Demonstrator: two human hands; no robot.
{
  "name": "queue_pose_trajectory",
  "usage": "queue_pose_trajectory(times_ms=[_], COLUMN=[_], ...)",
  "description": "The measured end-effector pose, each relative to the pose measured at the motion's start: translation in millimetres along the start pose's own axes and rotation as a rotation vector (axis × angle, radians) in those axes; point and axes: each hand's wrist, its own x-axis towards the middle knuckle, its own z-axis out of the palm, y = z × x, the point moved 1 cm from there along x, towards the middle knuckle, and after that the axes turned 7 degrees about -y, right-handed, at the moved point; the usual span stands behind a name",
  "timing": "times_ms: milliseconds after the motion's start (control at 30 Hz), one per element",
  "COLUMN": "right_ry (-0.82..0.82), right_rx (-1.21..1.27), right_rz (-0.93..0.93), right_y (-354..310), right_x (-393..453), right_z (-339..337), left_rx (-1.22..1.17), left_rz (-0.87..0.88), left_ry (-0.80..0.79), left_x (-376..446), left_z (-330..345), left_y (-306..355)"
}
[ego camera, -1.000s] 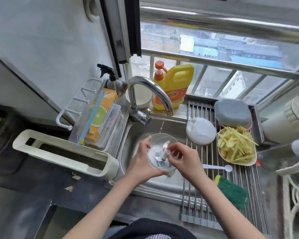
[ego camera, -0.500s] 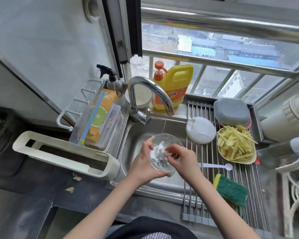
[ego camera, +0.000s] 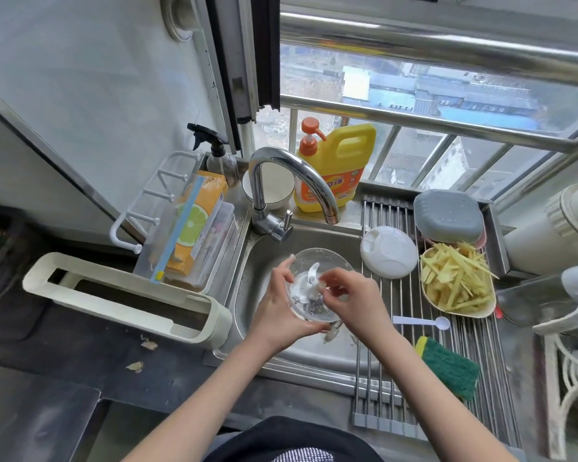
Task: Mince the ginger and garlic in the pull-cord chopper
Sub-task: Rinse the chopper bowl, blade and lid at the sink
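Over the sink (ego camera: pixel 264 261), left hand (ego camera: pixel 282 315) cups the clear chopper bowl (ego camera: pixel 327 261); right hand (ego camera: pixel 351 296) pinches its blade shaft (ego camera: pixel 314 281).

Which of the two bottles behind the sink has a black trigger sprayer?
The clear spray bottle, left of the faucet. The other, the yellow detergent jug to the faucet's right, has an orange pump top instead.

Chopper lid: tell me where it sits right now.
In the head view the white chopper lid lies on the steel drying rack right of the sink, beside the dish of ginger strips.
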Motion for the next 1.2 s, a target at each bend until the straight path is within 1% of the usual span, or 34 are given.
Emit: queue_pose_trajectory(times_ms=[133, 267, 300, 333, 400, 433, 467, 500, 567, 600, 700, 767, 833, 867, 933, 967, 1000, 1067, 1133, 1167, 1200], right_ry=[-0.053, -0.19, -0.17, -0.094, 0.161, 0.217, 0.171, 0.067, -0.133, -0.197, -0.314, -0.346, -0.305, -0.242, -0.073, -0.031, -0.05, -0.114, -0.089, -0.129, -0.198], right_rx=[-0.048, -0.233, -0.228, -0.178, -0.102, -0.137, -0.219, -0.332, -0.506, -0.533, -0.545, -0.596, -0.649, -0.644, -0.501, -0.456, -0.498, -0.681, -0.787, -0.834, -0.854], right_rz=[0.017, 0.023, 0.026, 0.049, 0.138, 0.22, 0.327, 0.416, 0.534, 0.579, 0.704, 0.761, 0.708, 0.628, 0.418, 0.298, 0.198, 0.106, 0.043, 0.03, 0.064], right_y=[3.0, 2.1, 3.1, 4.6, 16.1, 26.9, 37.8, 50.1, 69.3, 76.2, 91.9, 94.7, 88.8, 83.3, 70.9, 65.7, 61.2, 58.8, 57.9, 54.7, 50.6], right_x=[2.5, 7.8, 8.1, 9.5, 18.6, 27.9, 39.7, 52.6, 76.5, 85.7, 100.2, 102.7, 104.1, 103.2, 96.7, 90.7, 84.5, 73.0, 67.0, 65.8, 62.5], right_z=[0.1, -6.1, -10.5, -17.8, -35.3, -43.1, -50.4, -55.3, -60.2, -61.4, -62.3, -59.3, -55.4, -53.7, -50.1, -46.6, -41.7, -30.5, -24.0, -22.2, -19.6], left_rx=[0.028, 0.054, 0.055, 0.056, 0.076, 0.091, 0.099, 0.096, 0.068, 0.041, -0.034, -0.072, -0.077, -0.073, -0.089, -0.093, -0.083, -0.074, -0.089, -0.097, -0.094], left_rz=[0.007, -0.027, -0.038, -0.047, -0.067, -0.075, -0.083, -0.093, -0.104, -0.106, -0.123, -0.139, -0.142, -0.143, -0.151, -0.155, -0.158, -0.165, -0.17, -0.17, -0.166], left_ry=[0.002, -0.023, -0.019, -0.014, -0.024, -0.034, -0.036, -0.034, -0.029, -0.025, 0.024, 0.051, 0.069, 0.083, 0.103, 0.114, 0.126, 0.126, 0.126, 0.127, 0.127], left_x=[0.0, -0.3, 0.2, 0.9, 1.7, 1.1, 0.0, -1.2, -3.7, -4.8, -8.9, -10.1, -11.4, -11.2, -10.7, -10.9, -11.5, -11.4, -11.1, -10.0, -10.2], left_z=[1.7, 2.4, 2.1, 1.1, -2.6, -4.6, -6.6, -8.0, -8.9, -8.8, -10.3, -12.8, -15.0, -15.2, -15.7, -16.1, -17.0, -17.6, -18.6, -18.9, -18.3], left_y=[-0.2, -4.4, -5.4, -6.4, -8.5, -9.0, -9.0, -9.8, -9.1, -8.0, -5.7, -8.0, -9.2, -11.7, -17.4, -19.1, -19.9, -22.1, -23.3, -22.7, -23.3])
